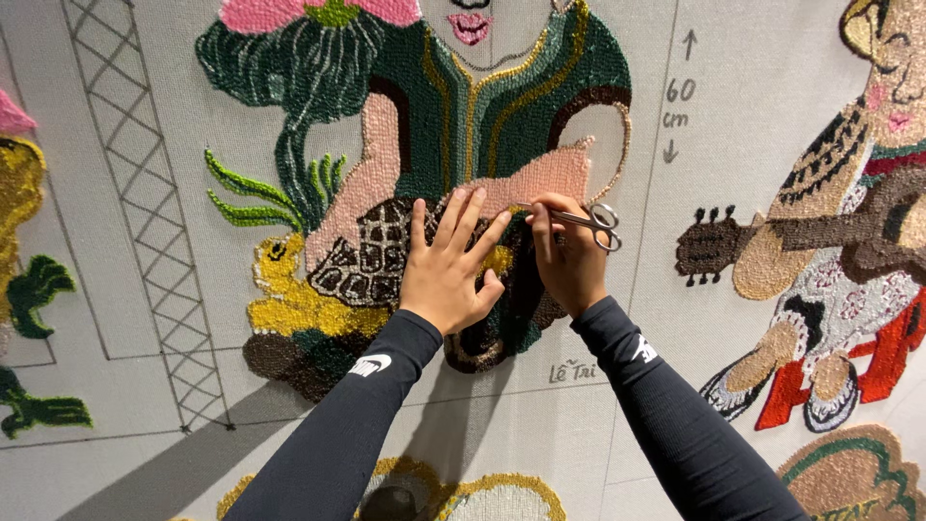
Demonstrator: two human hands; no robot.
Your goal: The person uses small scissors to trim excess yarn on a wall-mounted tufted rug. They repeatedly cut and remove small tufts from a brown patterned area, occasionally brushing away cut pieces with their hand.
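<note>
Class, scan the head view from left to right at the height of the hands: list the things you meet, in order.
Lattice drawing → yellow tufted patch → left hand → right hand → scissors → tufted guitar

2 long, snug black sleeves reach to the wrists; each carries a small white logo, and the left hand and right hand are bare.

A single head-worn view faces the upright tufted cloth squarely, close in, at arm's reach
</note>
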